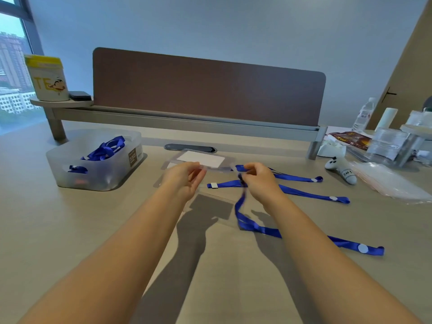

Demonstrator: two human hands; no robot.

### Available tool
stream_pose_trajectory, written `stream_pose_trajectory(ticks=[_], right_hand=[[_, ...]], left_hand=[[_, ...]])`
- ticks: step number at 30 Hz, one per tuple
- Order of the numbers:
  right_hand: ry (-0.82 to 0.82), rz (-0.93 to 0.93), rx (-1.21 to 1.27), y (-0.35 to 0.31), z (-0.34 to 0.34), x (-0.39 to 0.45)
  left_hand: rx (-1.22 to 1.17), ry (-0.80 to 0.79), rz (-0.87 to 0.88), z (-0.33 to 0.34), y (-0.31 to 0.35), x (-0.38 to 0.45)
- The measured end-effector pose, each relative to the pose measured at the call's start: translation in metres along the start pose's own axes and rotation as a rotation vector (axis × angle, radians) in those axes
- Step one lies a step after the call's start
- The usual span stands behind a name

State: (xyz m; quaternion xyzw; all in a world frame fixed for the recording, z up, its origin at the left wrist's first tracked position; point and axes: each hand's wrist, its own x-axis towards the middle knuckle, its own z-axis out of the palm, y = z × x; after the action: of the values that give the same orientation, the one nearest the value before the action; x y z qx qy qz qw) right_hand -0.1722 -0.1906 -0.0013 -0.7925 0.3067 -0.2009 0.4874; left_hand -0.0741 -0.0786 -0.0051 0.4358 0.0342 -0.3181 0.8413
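Observation:
My left hand (184,181) pinches the near edge of a clear plastic badge sleeve (201,161) with a white card inside, held flat above the desk. My right hand (259,178) grips the clip end of a blue lanyard (257,228) at the sleeve's right side. That lanyard hangs down from my fingers and trails right across the desk, ending at a white dot. Two more blue lanyards (311,195) lie flat on the desk just beyond my right hand.
A translucent bin (98,176) with several blue lanyards stands at the left. A brown divider panel (208,90) runs along the back of the desk. At the right lie a white controller (343,170), clear bags (392,185), bottles and jars.

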Motion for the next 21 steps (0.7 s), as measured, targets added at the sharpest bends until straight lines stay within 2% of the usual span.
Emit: stream_pose_trajectory(ticks=[2,3,7,10,14,21], right_hand=[[0.114,-0.021,0.031,0.003,0.003,-0.005],[0.108,-0.002,0.06,0.005,0.005,-0.007],[-0.194,0.23,0.316,0.007,0.028,-0.022],[-0.31,0.271,0.532,0.015,0.044,-0.023],[-0.167,0.266,0.887,0.02,0.037,-0.011],[0.148,0.208,0.96,0.035,-0.035,0.001]], left_hand=[[0.011,0.012,0.044,0.007,0.0,-0.002],[0.017,0.017,0.055,0.011,0.0,-0.004],[0.034,-0.04,0.039,0.029,-0.004,-0.014],[0.051,-0.1,0.024,0.037,-0.008,-0.021],[0.044,-0.102,0.019,0.034,-0.003,-0.021],[0.115,-0.018,0.071,0.042,-0.027,-0.008]])
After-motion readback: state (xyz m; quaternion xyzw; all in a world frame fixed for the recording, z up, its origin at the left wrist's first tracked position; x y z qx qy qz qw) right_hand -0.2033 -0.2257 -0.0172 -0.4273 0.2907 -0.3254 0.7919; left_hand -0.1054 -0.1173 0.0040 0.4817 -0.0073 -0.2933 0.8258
